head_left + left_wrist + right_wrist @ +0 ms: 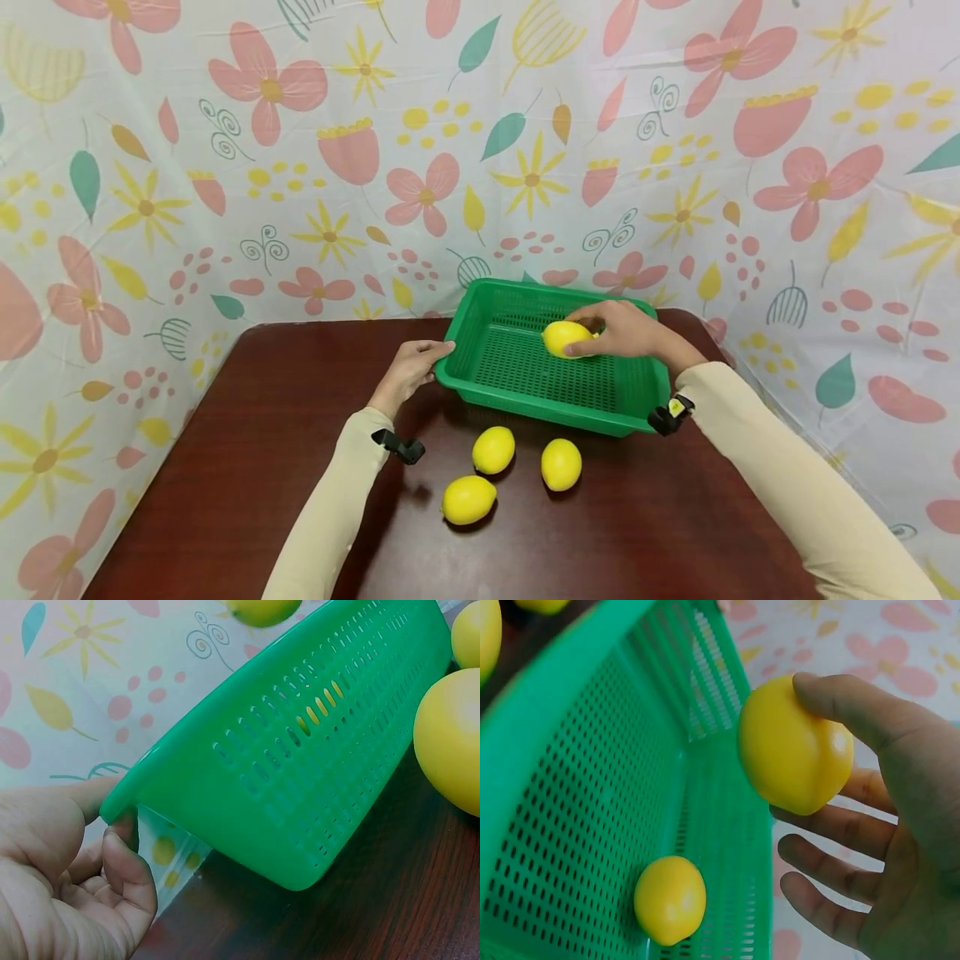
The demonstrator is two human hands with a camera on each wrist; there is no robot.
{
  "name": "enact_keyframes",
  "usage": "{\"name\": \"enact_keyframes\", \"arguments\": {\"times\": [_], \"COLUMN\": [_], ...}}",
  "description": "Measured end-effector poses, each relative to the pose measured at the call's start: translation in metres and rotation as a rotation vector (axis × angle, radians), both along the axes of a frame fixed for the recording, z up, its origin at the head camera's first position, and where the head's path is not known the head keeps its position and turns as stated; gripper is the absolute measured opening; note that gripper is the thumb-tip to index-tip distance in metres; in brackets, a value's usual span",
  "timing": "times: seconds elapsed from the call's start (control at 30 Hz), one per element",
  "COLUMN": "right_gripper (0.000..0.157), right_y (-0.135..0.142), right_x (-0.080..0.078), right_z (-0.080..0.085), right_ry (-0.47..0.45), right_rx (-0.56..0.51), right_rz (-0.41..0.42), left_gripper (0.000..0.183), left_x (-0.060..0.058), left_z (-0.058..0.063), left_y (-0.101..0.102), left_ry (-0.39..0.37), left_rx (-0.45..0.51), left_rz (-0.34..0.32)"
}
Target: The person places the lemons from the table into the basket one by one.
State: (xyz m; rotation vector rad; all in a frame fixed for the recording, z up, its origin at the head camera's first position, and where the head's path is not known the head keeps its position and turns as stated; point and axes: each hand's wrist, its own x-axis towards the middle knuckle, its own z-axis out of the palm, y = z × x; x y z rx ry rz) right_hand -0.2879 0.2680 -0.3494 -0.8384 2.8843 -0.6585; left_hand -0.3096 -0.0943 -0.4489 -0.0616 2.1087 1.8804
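A green plastic basket (525,402) with slotted walls stands at the back of the table. My left hand (409,372) pinches its left rim, thumb on top and fingers curled below in the left wrist view. Over the basket, my right hand (626,329) holds a yellow lemon (564,339) between thumb and fingers. Inside the basket lies another lemon (670,900), seen in the right wrist view and hidden from the head view by my right hand. In front of the basket three lemons rest on the table: one (493,450), a second (561,465) and a third (468,500).
The dark reddish-brown table (300,400) has a glossy top. Behind it and at the sides hangs a white cloth (480,242) printed with flowers and leaves. Dark wrist cameras sit on both sleeves, the right one (670,415) close to the basket's right end.
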Motion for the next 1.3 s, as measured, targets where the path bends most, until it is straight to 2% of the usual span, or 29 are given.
{"name": "enact_keyframes", "arguments": {"times": [0.1,0.13,0.33,0.57,0.93,1.17,1.3], "right_gripper": [0.055,0.055,0.053,0.052,0.055,0.058,0.058], "right_y": [0.001,0.001,-0.002,-0.008,-0.022,-0.032,-0.037], "right_x": [-0.015,-0.02,-0.047,-0.071,-0.092,-0.098,-0.101], "right_z": [-0.007,-0.01,-0.021,-0.028,-0.055,-0.073,-0.082], "right_ry": [-0.032,-0.045,-0.094,-0.147,-0.131,-0.125,-0.115], "right_rx": [-0.013,-0.016,-0.041,-0.057,-0.002,0.03,0.048], "right_rz": [-0.012,-0.017,-0.013,-0.021,-0.099,-0.17,-0.177], "left_gripper": [0.046,0.045,0.039,0.043,0.039,0.045,0.046], "left_x": [0.0,-0.002,-0.001,0.0,-0.002,-0.003,-0.002], "left_z": [0.0,-0.004,-0.006,-0.004,-0.005,-0.005,-0.007], "left_y": [-0.001,-0.001,-0.002,-0.003,0.0,0.001,-0.001], "left_ry": [-0.008,-0.009,-0.01,0.006,0.017,0.026,0.019], "left_rx": [-0.003,0.0,0.011,0.02,0.047,0.063,0.073], "left_rz": [-0.004,0.003,0.018,0.012,0.006,-0.002,0.005]}}
